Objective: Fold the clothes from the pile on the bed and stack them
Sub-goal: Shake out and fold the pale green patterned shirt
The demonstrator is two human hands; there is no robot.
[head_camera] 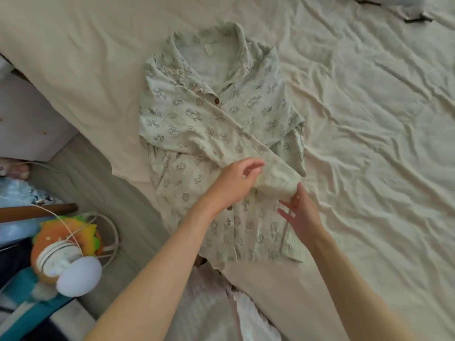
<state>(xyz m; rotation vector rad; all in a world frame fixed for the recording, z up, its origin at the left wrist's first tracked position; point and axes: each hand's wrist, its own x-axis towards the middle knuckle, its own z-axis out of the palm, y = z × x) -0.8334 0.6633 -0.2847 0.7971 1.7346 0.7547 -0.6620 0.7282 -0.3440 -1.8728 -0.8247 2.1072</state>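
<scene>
pale green printed cloth, a sleeve [273, 178] folded across the pajama shirt [211, 134], is held at its cuff: the left hand [236, 183] curls loosely on it, the right hand [299, 212] supports the end with straight fingers. the shirt lies buttoned on the cream bedsheet [369, 119], collar far; a small fan [71, 267] sits near left.

A shirt [211, 134] lies on the bed [369, 119] — a fan [71, 264], perhaps floor-standing, at its left.
</scene>
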